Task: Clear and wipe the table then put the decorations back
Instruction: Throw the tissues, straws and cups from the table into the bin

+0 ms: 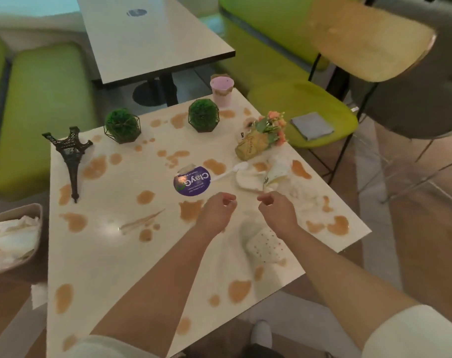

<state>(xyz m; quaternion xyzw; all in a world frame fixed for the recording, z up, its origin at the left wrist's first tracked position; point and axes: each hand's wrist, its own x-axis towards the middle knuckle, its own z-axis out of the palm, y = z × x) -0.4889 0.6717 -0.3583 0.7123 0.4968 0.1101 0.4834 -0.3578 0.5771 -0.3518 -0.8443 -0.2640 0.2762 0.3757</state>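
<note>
Hands hover over the middle of the stained table (103, 267), both with fingers curled in and nothing visibly held: the left hand (217, 211) is loosely fisted just short of the purple round sticker (192, 184), the right hand (277, 210) likewise, its fingertips just short of the crumpled paper wrappers (263, 177) and the white plastic spoon (231, 171). That litter lies directly beyond the right fingers, so my guess is they are poised to gather it first. A tipped dotted paper cup (265, 245) lies beneath the right wrist. Far beyond the fingers stand the decorations: two green ball plants (203, 115) and (122, 125), a pink pot (221, 90), a fallen flower vase (261, 139), and a toppled tower model (71, 156) well to the left. A bin (36, 215) of used paper waits off the left edge, and a folded grey cloth (312, 125) rests on the green seat (284, 99), probably kept for wiping.
</note>
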